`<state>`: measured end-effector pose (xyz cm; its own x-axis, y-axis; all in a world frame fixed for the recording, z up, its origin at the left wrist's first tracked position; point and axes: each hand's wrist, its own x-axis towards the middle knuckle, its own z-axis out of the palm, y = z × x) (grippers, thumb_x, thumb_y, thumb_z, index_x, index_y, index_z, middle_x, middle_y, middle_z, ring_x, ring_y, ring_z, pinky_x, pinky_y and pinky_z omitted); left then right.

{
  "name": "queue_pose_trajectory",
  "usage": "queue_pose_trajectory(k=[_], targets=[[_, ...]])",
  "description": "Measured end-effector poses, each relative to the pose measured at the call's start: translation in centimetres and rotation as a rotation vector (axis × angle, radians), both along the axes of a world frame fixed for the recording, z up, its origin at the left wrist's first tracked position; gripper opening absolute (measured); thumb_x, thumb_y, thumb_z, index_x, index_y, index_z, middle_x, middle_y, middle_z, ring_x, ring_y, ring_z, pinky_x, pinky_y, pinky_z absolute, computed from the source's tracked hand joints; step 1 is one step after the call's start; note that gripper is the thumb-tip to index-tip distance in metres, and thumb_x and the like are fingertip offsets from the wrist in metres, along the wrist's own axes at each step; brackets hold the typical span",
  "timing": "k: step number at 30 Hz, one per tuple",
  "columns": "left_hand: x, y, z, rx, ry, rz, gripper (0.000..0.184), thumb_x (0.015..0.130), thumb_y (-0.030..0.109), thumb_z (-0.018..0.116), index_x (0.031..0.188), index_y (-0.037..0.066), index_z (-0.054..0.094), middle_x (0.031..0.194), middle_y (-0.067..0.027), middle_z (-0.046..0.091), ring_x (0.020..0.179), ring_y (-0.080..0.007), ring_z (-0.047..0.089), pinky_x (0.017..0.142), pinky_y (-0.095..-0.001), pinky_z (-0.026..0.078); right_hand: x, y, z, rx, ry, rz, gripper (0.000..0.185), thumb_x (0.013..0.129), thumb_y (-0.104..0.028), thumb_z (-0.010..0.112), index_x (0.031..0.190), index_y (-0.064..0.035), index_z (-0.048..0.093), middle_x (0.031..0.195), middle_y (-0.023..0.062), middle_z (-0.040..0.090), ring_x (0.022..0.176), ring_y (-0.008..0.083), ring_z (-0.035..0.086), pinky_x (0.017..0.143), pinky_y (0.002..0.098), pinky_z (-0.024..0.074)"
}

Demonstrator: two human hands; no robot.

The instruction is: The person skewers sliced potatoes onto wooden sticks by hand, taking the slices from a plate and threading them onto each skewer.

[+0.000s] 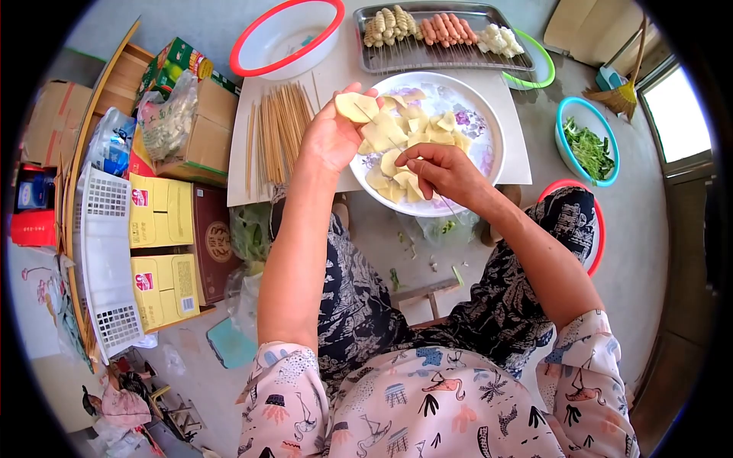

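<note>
My left hand [338,128] grips a potato slice [350,110]; my right hand [441,169] pinches a skewer [391,140]; a plate [497,145] lies beneath.

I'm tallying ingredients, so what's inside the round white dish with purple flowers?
Thin pale-yellow slices lie overlapping in the round white dish, its floral print showing at right. What lies beneath the slices, or behind the bare right hand, is covered.
</note>
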<state>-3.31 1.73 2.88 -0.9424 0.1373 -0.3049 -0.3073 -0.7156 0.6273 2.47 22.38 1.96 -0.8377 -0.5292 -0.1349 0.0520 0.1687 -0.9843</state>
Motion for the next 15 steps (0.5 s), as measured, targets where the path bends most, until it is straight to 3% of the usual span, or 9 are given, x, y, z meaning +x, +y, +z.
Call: queue_pose_trajectory(k=[3, 9, 15], targets=[[0.3, 0.0, 0.2, 0.036, -0.019, 0.001, 0.031, 0.095, 0.019, 0.039, 0.119, 0.0, 0.047, 0.119, -0.0214, 0.053, 0.111, -0.0339, 0.052, 0.095, -0.0442, 0.044, 0.0, -0.1, -0.2, 0.028, 0.0, 0.009, 0.018, 0.092, -0.013, 0.048, 0.099, -0.0037, 0.062, 0.054, -0.0024, 0.051, 0.049, 0.0029, 0.045, 0.05, 0.0202, 0.0363], [0.3, -0.5, -0.2, 0.033, 0.035, -0.025, 0.033, 0.095, 0.017, 0.038, 0.122, 0.001, 0.045, 0.118, -0.0201, 0.054, 0.106, -0.031, 0.055, 0.093, -0.0422, 0.045, 0.0, 0.0, 0.0, -0.007, -0.025, 0.009, 0.018, 0.093, -0.013, 0.048, 0.099, -0.004, 0.062, 0.054, -0.0024, 0.051, 0.049, 0.0026, 0.046, 0.05, 0.0195, 0.0368], [0.2, -0.9, -0.8, -0.056, 0.1, -0.046, 0.033, 0.088, 0.006, 0.049, 0.121, 0.003, 0.048, 0.11, -0.0124, 0.057, 0.102, -0.0227, 0.055, 0.088, -0.0366, 0.047, 0.3, 0.0, 0.6, -0.033, -0.059, 0.023, 0.019, 0.093, -0.013, 0.047, 0.099, -0.0032, 0.062, 0.055, -0.0025, 0.051, 0.048, 0.0028, 0.046, 0.05, 0.0187, 0.0368]])
